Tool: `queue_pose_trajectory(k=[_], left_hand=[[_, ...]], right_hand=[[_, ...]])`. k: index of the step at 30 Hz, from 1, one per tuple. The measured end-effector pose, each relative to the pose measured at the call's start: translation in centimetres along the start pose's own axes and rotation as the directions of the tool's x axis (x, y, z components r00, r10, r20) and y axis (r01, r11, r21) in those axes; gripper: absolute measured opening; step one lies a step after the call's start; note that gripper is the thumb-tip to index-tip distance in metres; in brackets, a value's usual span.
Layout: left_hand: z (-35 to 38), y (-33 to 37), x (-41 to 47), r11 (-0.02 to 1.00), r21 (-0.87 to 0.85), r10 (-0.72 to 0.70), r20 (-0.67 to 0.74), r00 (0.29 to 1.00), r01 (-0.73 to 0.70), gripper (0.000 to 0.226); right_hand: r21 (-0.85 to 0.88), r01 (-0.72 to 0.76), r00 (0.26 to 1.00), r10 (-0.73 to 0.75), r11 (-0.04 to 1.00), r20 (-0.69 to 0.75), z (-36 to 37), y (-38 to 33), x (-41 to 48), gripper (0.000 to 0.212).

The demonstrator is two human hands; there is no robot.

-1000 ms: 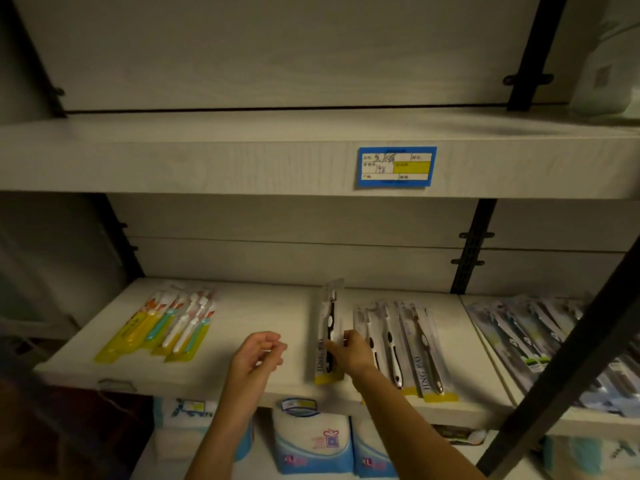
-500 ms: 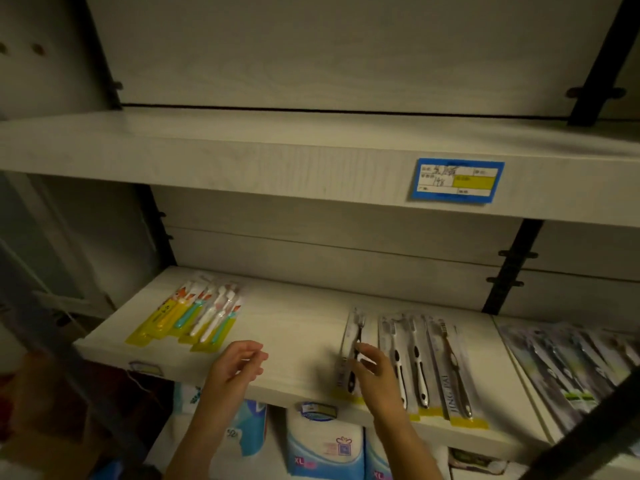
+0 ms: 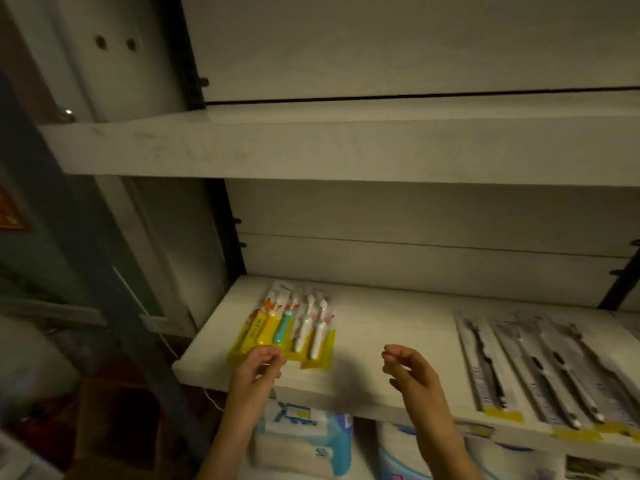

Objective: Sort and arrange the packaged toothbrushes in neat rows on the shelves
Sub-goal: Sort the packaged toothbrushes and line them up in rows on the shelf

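Slack and empty, my right grip (image 3: pixel 412 372) had quit the grey toothbrush packs (image 3: pixel 540 368) on its right; my left grip (image 3: pixel 258 370), hold unclear, reached the yellow toothbrush packs (image 3: pixel 291 330) next.

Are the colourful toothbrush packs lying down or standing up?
Lying down. The colourful toothbrush packs rest flat on the shelf, side by side, yellow ends toward its front edge.

So on the middle shelf (image 3: pixel 381 341) the kids' toothbrush packs (image 3: pixel 294 327) lie side by side at 9 o'clock. The bigger toothbrush packs (image 3: pixel 540 368) are in a row at 3 o'clock, well apart. The left hand (image 3: pixel 256 368) is at the kids' packs' near edge, and the right hand (image 3: pixel 412 372) is between both groups. There's an upper shelf (image 3: pixel 311 147) above and wrapped packs (image 3: pixel 304 438) underneath.
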State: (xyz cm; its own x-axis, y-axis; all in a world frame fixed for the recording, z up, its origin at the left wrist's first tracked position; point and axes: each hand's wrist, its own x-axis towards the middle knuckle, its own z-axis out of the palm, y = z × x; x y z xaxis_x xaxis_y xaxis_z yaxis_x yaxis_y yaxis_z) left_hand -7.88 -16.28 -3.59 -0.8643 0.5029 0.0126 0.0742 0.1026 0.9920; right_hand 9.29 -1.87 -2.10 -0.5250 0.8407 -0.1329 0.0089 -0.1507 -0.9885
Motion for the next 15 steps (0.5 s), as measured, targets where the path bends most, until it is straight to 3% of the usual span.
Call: queue_pose_trajectory(k=[7, 11, 15], left_hand=[[-8.4, -3.8, 6.3, 0.978, 0.203, -0.043, -0.044, 0.998, 0.051, 0.025], [-7.6, -4.1, 9.6, 0.935, 0.348, -0.073, 0.007, 0.997, 0.066, 0.008], [-4.6, -4.7, 12.0, 0.842, 0.539, -0.056, 0.060, 0.997, 0.015, 0.036]], right_hand=[[-0.030, -0.067, 0.997, 0.068, 0.997, 0.036, 10.0, 1.4, -0.9, 0.015], [-0.050, -0.059, 0.997, 0.057, 0.997, -0.048, 10.8, 0.6, -0.4, 0.018], [-0.107, -0.022, 0.999, 0.019, 0.994, -0.029, 11.0, 0.5, 0.1, 0.015]])
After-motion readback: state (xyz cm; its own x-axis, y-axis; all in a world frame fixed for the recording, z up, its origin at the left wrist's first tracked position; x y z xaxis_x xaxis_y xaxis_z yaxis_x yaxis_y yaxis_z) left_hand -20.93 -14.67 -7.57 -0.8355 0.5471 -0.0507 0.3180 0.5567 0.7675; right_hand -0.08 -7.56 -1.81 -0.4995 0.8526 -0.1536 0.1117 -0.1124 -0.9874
